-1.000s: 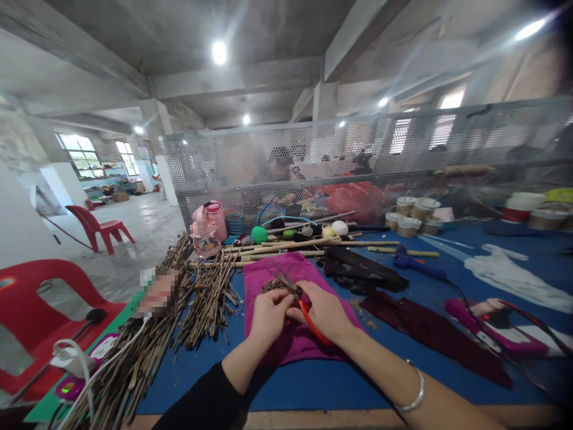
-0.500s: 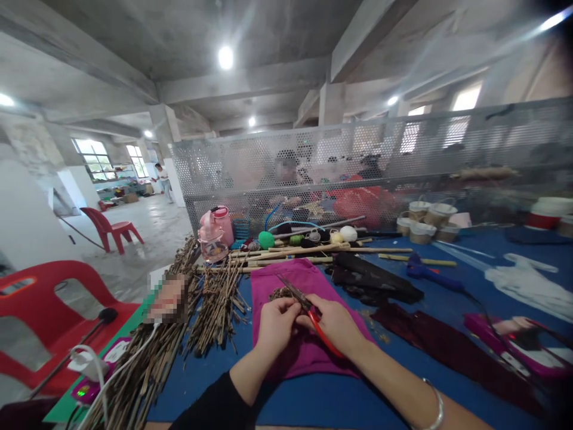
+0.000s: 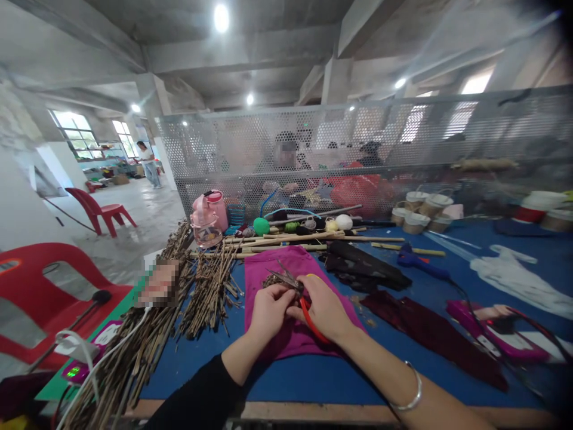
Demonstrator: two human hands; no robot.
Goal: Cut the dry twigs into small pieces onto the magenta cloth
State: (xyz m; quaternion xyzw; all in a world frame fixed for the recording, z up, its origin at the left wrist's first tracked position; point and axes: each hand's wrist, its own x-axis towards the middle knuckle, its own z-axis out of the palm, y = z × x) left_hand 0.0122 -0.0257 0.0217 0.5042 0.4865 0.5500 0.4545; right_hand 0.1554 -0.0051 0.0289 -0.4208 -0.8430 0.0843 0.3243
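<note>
My right hand (image 3: 326, 309) is closed round red-handled scissors (image 3: 303, 301), whose dark blades point up and left over a magenta cloth (image 3: 286, 266). My left hand (image 3: 267, 309) pinches a small brown twig bundle (image 3: 274, 279) lying on that cloth, right beside the scissor blades. Both hands meet at the middle of the blue table (image 3: 313, 382). A silver bangle (image 3: 409, 394) sits on my right wrist.
Heaps of brown sticks (image 3: 179, 298) lie left of the cloth. A pink bottle (image 3: 208, 218), yarn balls (image 3: 260, 226), long wooden rods (image 3: 304, 240), dark fabric strips (image 3: 430, 334), a blue glue gun (image 3: 418, 266) and a magenta tool (image 3: 492, 328) lie around. Behind a mesh screen (image 3: 358, 149) sit other people. Red chairs (image 3: 45, 298) stand left.
The scissor blades have come down onto the twig bundle and both hands have closed in on it. The camera has tipped slightly.
</note>
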